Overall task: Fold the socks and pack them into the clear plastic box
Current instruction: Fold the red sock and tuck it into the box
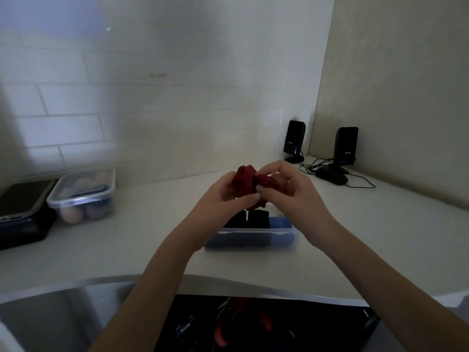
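We see bunched red socks (250, 182) pinched by left hand (223, 196) and right hand (291, 189) above clear plastic box (251, 237) holding dark socks (250, 219); lidded container (83, 193) left, speakers (345, 148) behind.

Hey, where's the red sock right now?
In the head view, the red sock is mid-frame, held up between the left hand and right hand, above the clear plastic box on the counter.

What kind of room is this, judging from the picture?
Probably a home kitchen or utility corner: a tiled wall behind a pale counter, a lidded box of eggs, and two small speakers in the corner.
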Tool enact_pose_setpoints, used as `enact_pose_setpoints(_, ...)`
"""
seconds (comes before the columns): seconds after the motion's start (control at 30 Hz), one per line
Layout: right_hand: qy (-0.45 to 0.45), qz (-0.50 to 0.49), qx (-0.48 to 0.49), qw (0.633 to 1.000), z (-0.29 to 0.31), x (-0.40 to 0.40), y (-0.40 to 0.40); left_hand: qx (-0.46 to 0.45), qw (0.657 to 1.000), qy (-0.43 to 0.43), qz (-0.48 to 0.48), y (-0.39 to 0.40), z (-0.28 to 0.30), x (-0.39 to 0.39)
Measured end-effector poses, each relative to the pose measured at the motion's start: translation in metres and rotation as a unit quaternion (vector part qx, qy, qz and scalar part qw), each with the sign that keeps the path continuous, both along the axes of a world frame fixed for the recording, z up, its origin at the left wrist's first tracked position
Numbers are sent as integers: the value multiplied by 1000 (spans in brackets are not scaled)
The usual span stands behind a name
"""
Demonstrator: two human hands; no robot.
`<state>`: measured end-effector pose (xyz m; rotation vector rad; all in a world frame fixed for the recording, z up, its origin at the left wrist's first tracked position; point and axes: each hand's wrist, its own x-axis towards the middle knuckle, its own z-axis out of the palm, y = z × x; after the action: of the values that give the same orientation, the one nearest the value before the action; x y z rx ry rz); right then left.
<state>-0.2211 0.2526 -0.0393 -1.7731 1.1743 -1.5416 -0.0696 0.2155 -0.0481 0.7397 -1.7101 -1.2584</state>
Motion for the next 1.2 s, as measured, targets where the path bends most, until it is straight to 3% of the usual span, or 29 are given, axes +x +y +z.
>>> enact_pose_setpoints(0.17,-115,20,74,990,-4,5,-2,31,998,10,53,-3,-6,0)
enact_pose_setpoints(0.27,-78,1,100,992,-3,7,-7,75,996,48,29,-7,-7,3)
enact_pose_setpoints(0.43,-76,90,227,967,3,6,-17,125,988,78,-40,-18,-8,14)
enact_pose_setpoints(0.6,-112,100,225,963,4,15,-27,133,986,105,-1,-26,-10,17)
enact_pose_setpoints(0.83,-60,48,183,980,0,27,-36,138,982,126,37,-32,-10,21)
enact_pose_setpoints(0.97,-84,70,176,978,-3,29,-35,127,986,102,48,-34,-12,22)
enact_pose_setpoints(1.2,-41,31,191,980,-10,25,-43,120,989,70,50,-34,-15,17)
